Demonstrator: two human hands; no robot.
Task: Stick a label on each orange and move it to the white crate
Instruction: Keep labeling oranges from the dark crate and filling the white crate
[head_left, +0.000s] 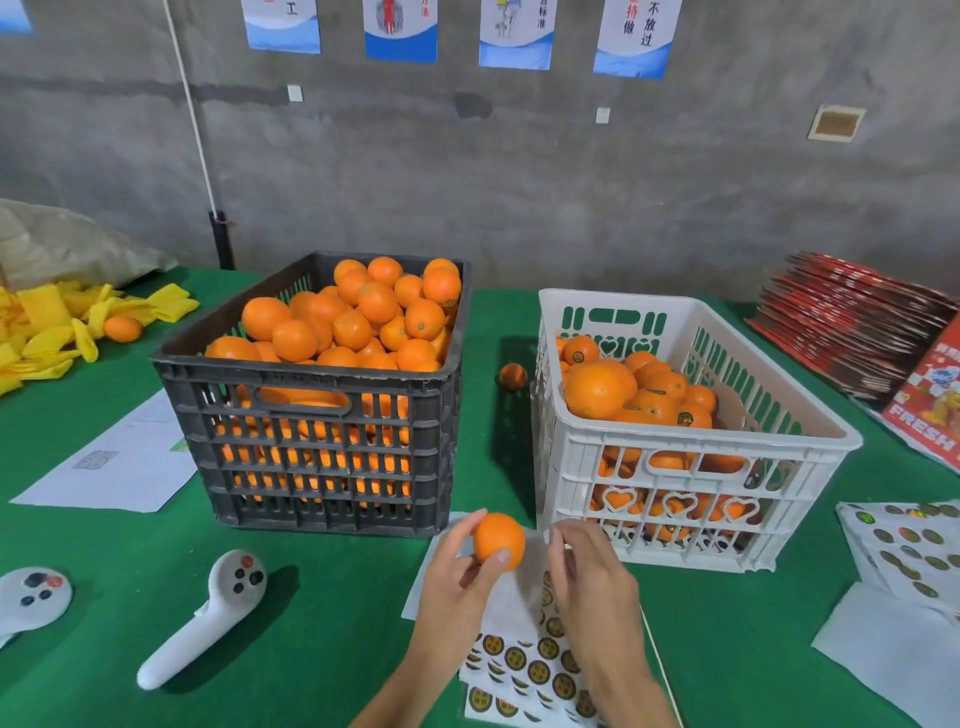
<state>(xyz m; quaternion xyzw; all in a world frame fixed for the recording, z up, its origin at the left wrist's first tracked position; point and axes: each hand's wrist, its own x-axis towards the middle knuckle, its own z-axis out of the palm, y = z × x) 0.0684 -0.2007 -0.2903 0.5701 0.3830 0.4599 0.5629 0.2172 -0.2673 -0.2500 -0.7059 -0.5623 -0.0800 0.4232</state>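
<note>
Orange in my left hand (457, 577), gripped by thumb and fingers just above the label sheet (524, 665). My right hand (587, 577) is beside it, fingertips curled together as if pinching a label; can't tell if one is there, too small.

The orange (498, 540) looks unlabelled on the side I see. Step in hand, I'd say: stick the label. Best to turn a smooth bare patch toward the right hand, press the label flat from the centre out, and keep the left thumb off that spot.

Then it goes right and far into the white crate (696, 447), already part full of labelled fruit. Set it down gently, don't drop.

Black crate (311, 384), far left, is heaped with more. One stray fruit (512, 375) sits between the crates.
</note>
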